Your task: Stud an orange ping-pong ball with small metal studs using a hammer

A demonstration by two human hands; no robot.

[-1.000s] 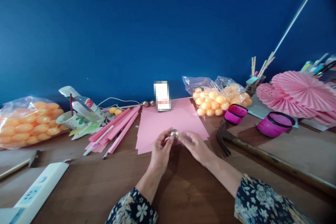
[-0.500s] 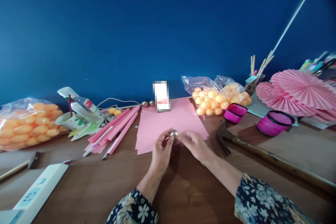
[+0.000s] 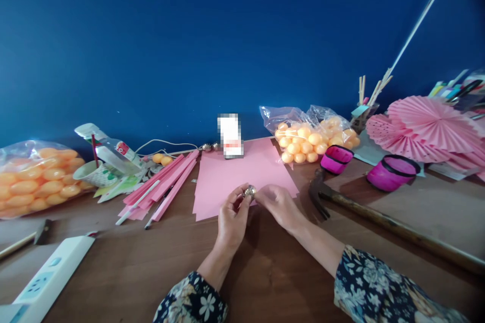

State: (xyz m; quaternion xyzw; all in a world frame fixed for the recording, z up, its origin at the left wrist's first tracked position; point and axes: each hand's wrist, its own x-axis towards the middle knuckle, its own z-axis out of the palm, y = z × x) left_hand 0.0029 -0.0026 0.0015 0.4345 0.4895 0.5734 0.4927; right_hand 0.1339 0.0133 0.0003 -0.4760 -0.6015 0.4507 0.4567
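My left hand (image 3: pixel 232 214) pinches a small shiny metallic ball (image 3: pixel 249 192) between thumb and fingers, above the front edge of the pink paper sheets (image 3: pixel 242 174). From the other side, my right hand (image 3: pixel 278 206) has its thumb and index finger pressed together at the ball's right side. The fingertips cover part of the ball, so its details are too small to make out. At the back of the paper stands an upright phone-like object (image 3: pixel 231 136), blurred over. Two similar metallic balls (image 3: pixel 206 147) lie beside it.
Bags of orange balls lie at left (image 3: pixel 38 176) and back right (image 3: pixel 303 141). Folded pink strips (image 3: pixel 166 181) flank the paper. A claw hammer (image 3: pixel 364 209), magenta bands (image 3: pixel 392 172) and pink paper fans (image 3: pixel 428 131) are right; a power strip (image 3: pixel 53 272) and small hammer (image 3: pixel 42 232) sit left.
The view has shifted slightly, so the table things sit a little further left. Both hands stay together at the metallic ball, which looks slightly turned.
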